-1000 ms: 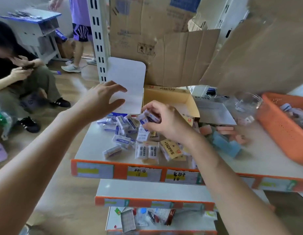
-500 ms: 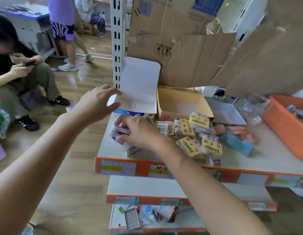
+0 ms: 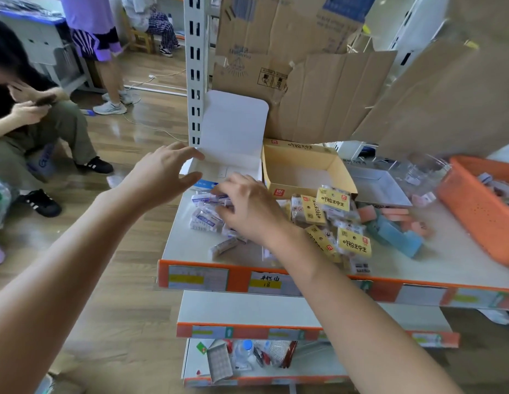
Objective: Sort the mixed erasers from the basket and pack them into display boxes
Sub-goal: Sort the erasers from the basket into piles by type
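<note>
well, the person stands at the end of a store shelf [image 3: 185,245] whose top board carries all the stock. the left hand [image 3: 162,174] hangs in the air just beside the left wall of the white display box [image 3: 236,123], fingers spread and relaxed, holding nothing. the right hand [image 3: 247,209] is down on the heap of blue-and-white erasers [image 3: 203,220], which lies on the shelf right in front of that white box. its fingers are curled over the top ones and touching them, but the back of the hand hides the grip, so i cannot tell whether any eraser is really pinched. one loose eraser [image 3: 223,245] lies apart from the heap, nearer the front edge.

the white box stands open with its lid upright. touching it on the right is a yellow display box [image 3: 293,146], also open. in front of the yellow box and beside the right wrist lie the yellow-labelled packs [image 3: 333,199], scattered and overlapping. further right are some pink erasers [image 3: 395,214] and a blue block [image 3: 395,237], close together. a grey tray box [image 3: 378,189] sits behind them, and an orange basket [image 3: 475,211] with more erasers in it stands at the far right end. brown cardboard sheets [image 3: 333,95] lean behind the boxes. a seated person [image 3: 34,123] is off to the left on the floor side.
</note>
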Demonstrator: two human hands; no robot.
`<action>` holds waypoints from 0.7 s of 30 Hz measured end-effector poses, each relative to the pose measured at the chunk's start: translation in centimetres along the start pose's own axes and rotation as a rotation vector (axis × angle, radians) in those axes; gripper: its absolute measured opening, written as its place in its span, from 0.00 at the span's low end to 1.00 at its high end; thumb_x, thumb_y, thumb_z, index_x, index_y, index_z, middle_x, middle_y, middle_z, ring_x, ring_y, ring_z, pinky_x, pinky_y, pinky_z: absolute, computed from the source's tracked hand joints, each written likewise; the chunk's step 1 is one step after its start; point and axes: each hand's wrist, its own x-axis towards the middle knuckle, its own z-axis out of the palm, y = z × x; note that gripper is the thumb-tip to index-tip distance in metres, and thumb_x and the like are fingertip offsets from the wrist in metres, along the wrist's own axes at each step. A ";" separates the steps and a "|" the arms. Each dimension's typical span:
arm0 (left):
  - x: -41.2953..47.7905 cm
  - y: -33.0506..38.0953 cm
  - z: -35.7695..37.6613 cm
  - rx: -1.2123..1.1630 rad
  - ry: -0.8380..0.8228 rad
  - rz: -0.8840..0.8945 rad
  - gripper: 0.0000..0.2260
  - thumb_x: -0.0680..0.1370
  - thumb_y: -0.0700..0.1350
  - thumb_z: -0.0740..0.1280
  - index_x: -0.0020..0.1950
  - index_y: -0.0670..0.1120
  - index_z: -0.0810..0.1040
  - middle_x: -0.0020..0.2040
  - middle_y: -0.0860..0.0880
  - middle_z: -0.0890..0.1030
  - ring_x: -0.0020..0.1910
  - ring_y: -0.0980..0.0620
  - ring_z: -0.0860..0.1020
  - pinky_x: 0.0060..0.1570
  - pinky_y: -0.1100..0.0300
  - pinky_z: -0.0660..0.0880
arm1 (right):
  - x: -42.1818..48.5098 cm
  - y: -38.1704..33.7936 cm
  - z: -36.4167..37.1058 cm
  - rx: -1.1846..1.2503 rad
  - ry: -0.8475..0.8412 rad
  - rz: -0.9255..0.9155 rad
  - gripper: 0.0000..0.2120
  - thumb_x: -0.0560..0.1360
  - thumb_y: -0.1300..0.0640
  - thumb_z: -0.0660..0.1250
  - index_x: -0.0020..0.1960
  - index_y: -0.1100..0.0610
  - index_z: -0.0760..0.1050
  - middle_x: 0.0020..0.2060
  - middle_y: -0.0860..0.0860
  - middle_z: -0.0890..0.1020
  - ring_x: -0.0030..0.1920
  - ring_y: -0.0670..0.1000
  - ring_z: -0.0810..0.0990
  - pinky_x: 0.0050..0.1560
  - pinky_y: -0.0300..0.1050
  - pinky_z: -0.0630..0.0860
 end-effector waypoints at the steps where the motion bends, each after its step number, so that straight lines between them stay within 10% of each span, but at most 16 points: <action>1: 0.2 0.2 0.0 0.000 -0.001 0.007 0.16 0.77 0.48 0.64 0.64 0.49 0.73 0.64 0.49 0.73 0.58 0.45 0.73 0.53 0.52 0.69 | -0.2 0.4 -0.6 0.021 0.018 0.011 0.14 0.76 0.59 0.63 0.61 0.59 0.76 0.54 0.55 0.77 0.56 0.55 0.73 0.55 0.46 0.66; 21: 4.8 18.0 5.2 -0.034 0.005 0.209 0.17 0.75 0.43 0.67 0.63 0.43 0.74 0.61 0.42 0.75 0.58 0.40 0.74 0.55 0.47 0.71 | -12.3 17.7 -11.7 -0.143 0.146 0.246 0.24 0.78 0.53 0.62 0.73 0.52 0.62 0.68 0.51 0.70 0.64 0.54 0.71 0.59 0.47 0.67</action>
